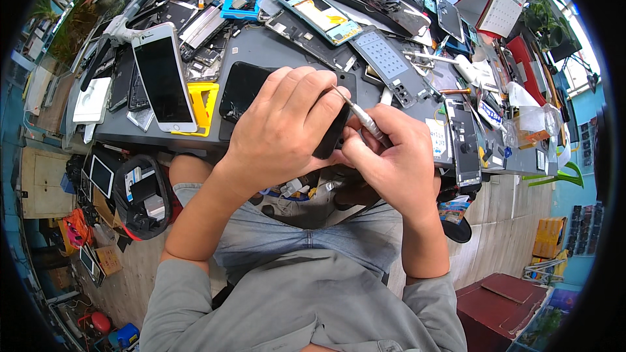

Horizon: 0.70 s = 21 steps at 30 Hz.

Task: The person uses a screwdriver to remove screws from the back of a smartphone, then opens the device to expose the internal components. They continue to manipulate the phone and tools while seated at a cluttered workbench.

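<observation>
My left hand grips a black smartphone over the front edge of the desk, its fingers bent across the top and partly covering it. In my right hand is a slim silver screwdriver, pinched near its lower end. The screwdriver's thin tip slants up to the left and meets the phone's upper part, close to my left fingertips; exactly what it touches is too small to tell. Beneath my left hand, another black phone with a glossy screen lies on the grey desk.
A white-framed phone leans by a yellow plastic holder on the left. Opened phones, a blue tray and loose parts crowd the back. At right are a phone frame and a desk calendar.
</observation>
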Available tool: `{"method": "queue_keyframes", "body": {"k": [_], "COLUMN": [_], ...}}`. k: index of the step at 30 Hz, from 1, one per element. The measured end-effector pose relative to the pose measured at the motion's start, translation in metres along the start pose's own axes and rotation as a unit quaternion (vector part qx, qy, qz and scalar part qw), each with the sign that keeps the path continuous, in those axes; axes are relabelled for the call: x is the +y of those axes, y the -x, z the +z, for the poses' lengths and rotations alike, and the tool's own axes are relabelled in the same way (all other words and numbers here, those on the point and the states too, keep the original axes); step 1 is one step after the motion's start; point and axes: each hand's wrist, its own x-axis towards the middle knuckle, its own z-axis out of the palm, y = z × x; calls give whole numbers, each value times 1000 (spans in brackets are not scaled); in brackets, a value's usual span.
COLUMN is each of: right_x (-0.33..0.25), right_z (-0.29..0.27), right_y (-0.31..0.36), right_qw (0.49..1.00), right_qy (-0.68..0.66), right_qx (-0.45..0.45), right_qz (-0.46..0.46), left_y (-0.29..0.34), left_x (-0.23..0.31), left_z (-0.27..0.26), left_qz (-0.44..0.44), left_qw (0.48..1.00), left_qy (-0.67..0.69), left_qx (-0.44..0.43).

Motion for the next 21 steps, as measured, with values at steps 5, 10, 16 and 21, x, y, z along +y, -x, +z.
{"method": "queue_keyframes", "body": {"k": [5, 10, 16, 21], "right_x": [-4, 0, 0, 0], "right_z": [-1, 1, 0, 2], "right_y": [-2, -1, 0, 0], "right_qw": [1000, 1000, 1000, 1000], "right_qy": [-6, -7, -16, -19], "right_qx": [4, 5, 1, 6], "right_qz": [1, 0, 18, 8], "left_y": [0, 0, 0, 0], "left_x": [-1, 0, 0, -1], "left_z": [0, 1, 0, 1], "left_qz": [-3, -2, -1, 0], "left_qw": [1000, 1000, 1000, 1000], "left_qy": [11, 5, 5, 8], "left_qx": [-4, 1, -1, 1]}}
